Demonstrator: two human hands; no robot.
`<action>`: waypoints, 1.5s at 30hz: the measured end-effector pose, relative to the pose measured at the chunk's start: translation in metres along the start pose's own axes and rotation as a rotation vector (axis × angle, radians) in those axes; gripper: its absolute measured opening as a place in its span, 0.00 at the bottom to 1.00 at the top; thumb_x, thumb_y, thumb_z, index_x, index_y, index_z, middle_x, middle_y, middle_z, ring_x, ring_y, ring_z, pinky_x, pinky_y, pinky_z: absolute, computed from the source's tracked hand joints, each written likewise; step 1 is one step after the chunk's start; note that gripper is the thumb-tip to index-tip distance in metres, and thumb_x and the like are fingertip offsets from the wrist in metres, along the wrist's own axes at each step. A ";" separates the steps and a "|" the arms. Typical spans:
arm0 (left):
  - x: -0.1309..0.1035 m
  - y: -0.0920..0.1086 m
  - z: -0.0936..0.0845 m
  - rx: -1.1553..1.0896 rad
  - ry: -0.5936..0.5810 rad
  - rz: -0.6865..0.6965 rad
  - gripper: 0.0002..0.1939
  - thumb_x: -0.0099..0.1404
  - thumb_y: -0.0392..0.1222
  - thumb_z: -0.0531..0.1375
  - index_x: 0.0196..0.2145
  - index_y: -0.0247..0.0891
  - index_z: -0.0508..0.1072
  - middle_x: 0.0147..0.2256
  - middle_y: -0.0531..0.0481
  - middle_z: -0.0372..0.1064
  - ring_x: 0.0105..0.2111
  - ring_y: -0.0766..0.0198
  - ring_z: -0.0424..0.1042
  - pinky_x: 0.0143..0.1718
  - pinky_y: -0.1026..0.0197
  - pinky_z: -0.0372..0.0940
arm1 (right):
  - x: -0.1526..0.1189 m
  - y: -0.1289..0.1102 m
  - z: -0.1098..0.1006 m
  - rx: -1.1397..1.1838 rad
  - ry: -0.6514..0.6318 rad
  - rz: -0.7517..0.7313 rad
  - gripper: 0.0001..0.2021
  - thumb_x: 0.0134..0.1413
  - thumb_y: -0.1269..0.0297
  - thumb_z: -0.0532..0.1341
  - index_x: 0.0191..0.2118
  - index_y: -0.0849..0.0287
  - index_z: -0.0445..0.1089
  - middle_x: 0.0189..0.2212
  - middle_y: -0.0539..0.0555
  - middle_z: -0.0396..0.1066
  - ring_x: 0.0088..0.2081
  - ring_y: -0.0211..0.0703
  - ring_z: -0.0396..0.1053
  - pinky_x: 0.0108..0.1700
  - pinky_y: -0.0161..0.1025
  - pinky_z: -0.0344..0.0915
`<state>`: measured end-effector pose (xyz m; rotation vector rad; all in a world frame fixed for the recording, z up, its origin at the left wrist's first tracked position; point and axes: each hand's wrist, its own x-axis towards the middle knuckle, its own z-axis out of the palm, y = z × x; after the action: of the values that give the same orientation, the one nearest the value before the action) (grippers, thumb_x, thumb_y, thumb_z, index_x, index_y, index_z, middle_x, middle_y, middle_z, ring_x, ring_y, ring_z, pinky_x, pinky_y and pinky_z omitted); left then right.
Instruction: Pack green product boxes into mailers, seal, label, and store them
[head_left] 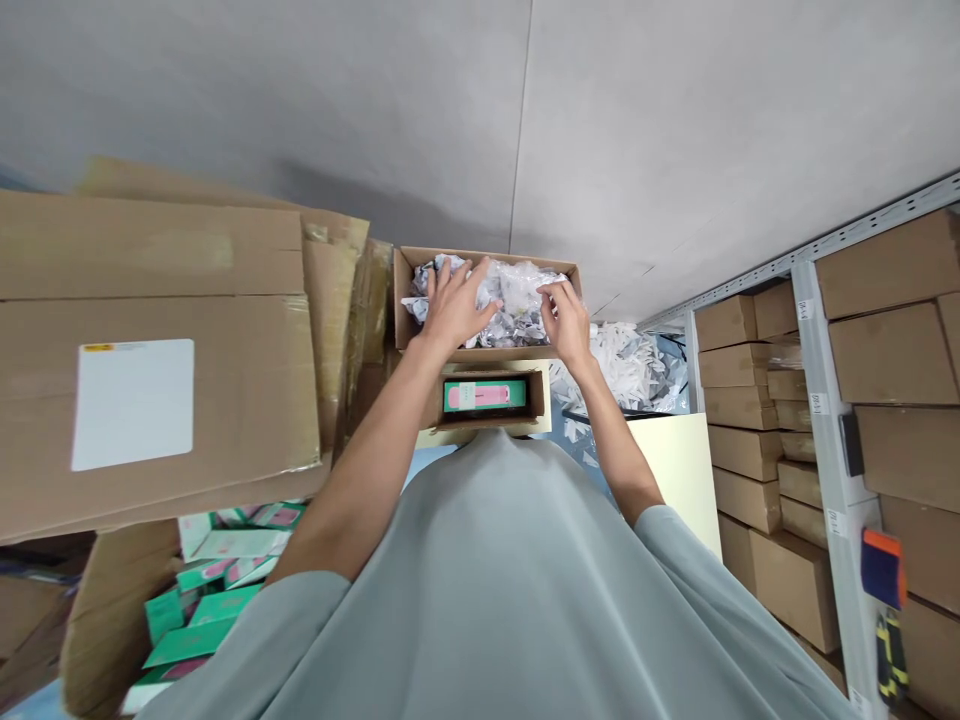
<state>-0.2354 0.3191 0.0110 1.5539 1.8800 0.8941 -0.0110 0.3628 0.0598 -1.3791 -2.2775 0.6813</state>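
Observation:
My left hand (457, 305) rests with spread fingers on crumpled paper (491, 325) inside an open cardboard box (487, 353) by the wall. At the right end of this box, my right hand (564, 315) has its fingers curled toward the thumb, at the edge of some clear plastic wrap (525, 287); whether it grips any of it is too small to tell. Nearer my body stands a smaller open carton (536, 393), in which lies a green box with a pink picture (487, 396).
Flattened cardboard boxes (225, 390) stand upright at the left, above a large carton of green boxes (206, 610). White shredded paper (630, 365) is heaped at the right. Beyond it, a metal shelf (821, 400) holds brown boxes (750, 440).

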 end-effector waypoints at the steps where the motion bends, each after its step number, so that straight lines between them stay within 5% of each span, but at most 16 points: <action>1: 0.000 -0.001 0.001 -0.006 0.000 -0.005 0.45 0.66 0.53 0.70 0.77 0.43 0.67 0.75 0.33 0.66 0.81 0.28 0.50 0.79 0.21 0.39 | -0.002 0.000 -0.003 0.027 0.028 -0.002 0.16 0.80 0.67 0.52 0.58 0.54 0.76 0.56 0.60 0.75 0.52 0.48 0.76 0.59 0.42 0.73; 6: -0.011 0.008 -0.003 -0.041 0.060 0.037 0.42 0.67 0.52 0.70 0.75 0.41 0.69 0.69 0.35 0.73 0.79 0.32 0.55 0.81 0.25 0.38 | -0.015 -0.001 -0.017 0.189 0.178 -0.002 0.15 0.81 0.60 0.52 0.54 0.53 0.77 0.52 0.59 0.75 0.50 0.48 0.75 0.54 0.43 0.75; 13: -0.027 0.032 -0.023 -0.307 0.034 0.059 0.32 0.74 0.50 0.64 0.72 0.40 0.72 0.66 0.38 0.77 0.62 0.47 0.80 0.68 0.44 0.71 | -0.045 -0.011 -0.033 0.447 0.271 0.131 0.14 0.76 0.50 0.59 0.50 0.53 0.76 0.45 0.57 0.77 0.44 0.48 0.76 0.48 0.42 0.76; 19: -0.018 0.012 -0.028 -0.235 0.143 -0.087 0.18 0.76 0.42 0.58 0.53 0.40 0.85 0.53 0.46 0.84 0.47 0.54 0.85 0.57 0.54 0.77 | -0.058 -0.001 -0.030 0.492 0.422 0.241 0.14 0.72 0.51 0.60 0.49 0.54 0.75 0.44 0.57 0.78 0.42 0.47 0.76 0.46 0.43 0.75; 23: -0.002 -0.007 -0.029 -0.140 0.265 -0.096 0.19 0.77 0.38 0.54 0.55 0.33 0.83 0.55 0.46 0.81 0.56 0.55 0.82 0.64 0.54 0.72 | -0.063 0.003 -0.031 0.458 0.429 0.257 0.14 0.73 0.50 0.59 0.49 0.54 0.75 0.40 0.55 0.76 0.38 0.45 0.75 0.44 0.42 0.74; 27: -0.001 -0.013 -0.021 -0.150 0.241 -0.091 0.19 0.76 0.42 0.59 0.59 0.34 0.80 0.60 0.42 0.78 0.63 0.51 0.78 0.69 0.50 0.70 | -0.071 -0.002 -0.035 0.473 0.404 0.248 0.13 0.72 0.50 0.60 0.48 0.53 0.75 0.38 0.54 0.76 0.37 0.46 0.75 0.43 0.42 0.75; 33: -0.041 0.017 -0.031 -0.130 0.361 -0.079 0.26 0.78 0.52 0.62 0.69 0.44 0.74 0.72 0.38 0.69 0.77 0.42 0.61 0.79 0.39 0.60 | -0.085 -0.018 -0.044 0.493 0.362 0.189 0.13 0.71 0.50 0.63 0.46 0.53 0.77 0.42 0.56 0.79 0.41 0.47 0.77 0.45 0.44 0.76; 35: -0.058 0.032 -0.043 -0.232 0.341 -0.094 0.26 0.80 0.57 0.61 0.68 0.45 0.75 0.68 0.39 0.73 0.72 0.43 0.69 0.74 0.41 0.67 | -0.091 -0.026 -0.049 0.486 0.297 0.147 0.13 0.72 0.49 0.63 0.45 0.52 0.77 0.43 0.57 0.79 0.43 0.49 0.77 0.46 0.45 0.77; 39: -0.089 0.048 -0.057 -0.519 0.052 -0.170 0.32 0.71 0.68 0.67 0.59 0.41 0.81 0.51 0.41 0.84 0.51 0.47 0.84 0.54 0.47 0.81 | -0.109 -0.042 -0.053 0.534 0.179 0.092 0.12 0.73 0.50 0.64 0.48 0.51 0.79 0.44 0.57 0.80 0.43 0.48 0.78 0.46 0.46 0.78; 43: -0.121 0.037 -0.058 -0.634 0.003 -0.266 0.27 0.63 0.66 0.74 0.45 0.40 0.84 0.44 0.42 0.85 0.45 0.49 0.85 0.51 0.48 0.81 | -0.125 -0.047 -0.042 0.519 0.086 0.133 0.19 0.70 0.52 0.67 0.62 0.48 0.77 0.45 0.54 0.80 0.40 0.46 0.77 0.43 0.43 0.78; 45: -0.136 0.026 -0.056 -0.623 0.013 -0.312 0.25 0.62 0.65 0.74 0.42 0.41 0.85 0.44 0.42 0.86 0.46 0.49 0.84 0.51 0.48 0.81 | -0.130 -0.046 -0.029 0.501 0.021 0.185 0.21 0.67 0.52 0.70 0.62 0.49 0.78 0.44 0.53 0.81 0.37 0.43 0.76 0.39 0.40 0.76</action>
<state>-0.2351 0.1798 0.0654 0.8581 1.5748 1.1907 0.0305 0.2339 0.1001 -1.3376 -1.7994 1.1928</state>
